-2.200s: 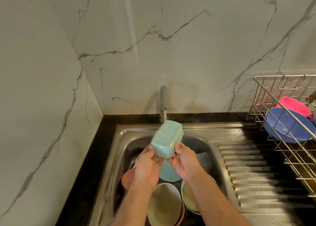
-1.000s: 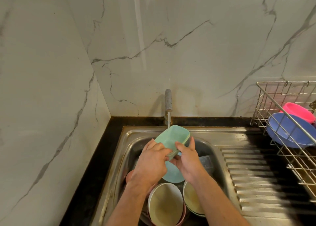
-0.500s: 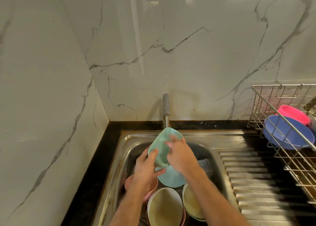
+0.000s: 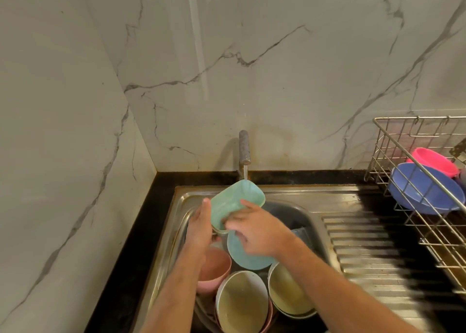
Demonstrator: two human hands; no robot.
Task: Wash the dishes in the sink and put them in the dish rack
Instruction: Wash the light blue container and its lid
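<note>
A green dish (image 4: 235,201) is held tilted over the sink (image 4: 290,194), its top edge under the thin stream from the tap (image 4: 244,147); the left hand (image 4: 200,228) grips its left side, fingers mostly hidden behind it, and the right hand (image 4: 254,228) rests its fingers on the dish's lower face. Below lie a pale blue plate (image 4: 248,257), a pink bowl (image 4: 214,269) and two cream bowls (image 4: 242,302); in the dish rack (image 4: 423,221) on the right sit a blue bowl (image 4: 423,191) and a pink one (image 4: 435,161).
</note>
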